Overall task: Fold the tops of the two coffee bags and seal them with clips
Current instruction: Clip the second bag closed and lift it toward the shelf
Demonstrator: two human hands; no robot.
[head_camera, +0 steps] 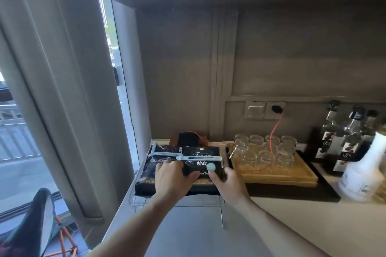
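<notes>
Head view, forward and down: two black foil coffee bags lie side by side in a clear acrylic tray (137, 198) at the left end of the pale tabletop (292, 225), next to the window curtain. The left black coffee bag (149, 170) carries a pale grey plastic sealing clip (161, 154) across its folded top. The right black coffee bag (205, 162), marked by a round pale green sticker (211, 167), carries a second pale grey clip (200, 158) across its own fold. Both clips appear seated, so sealing looks complete or nearly so.

The left hand (174, 179) rests palm-down where the two bags meet, fingers curled over the right bag's near-left part. The right hand (226, 181) cups that bag's right edge, thumb on its face. Neither closes on a clip; they bracket the bag, probably to square it in the tray.

A wooden tray of upturned clear glasses (271, 173) stands just right, so sideways room is tight.
</notes>
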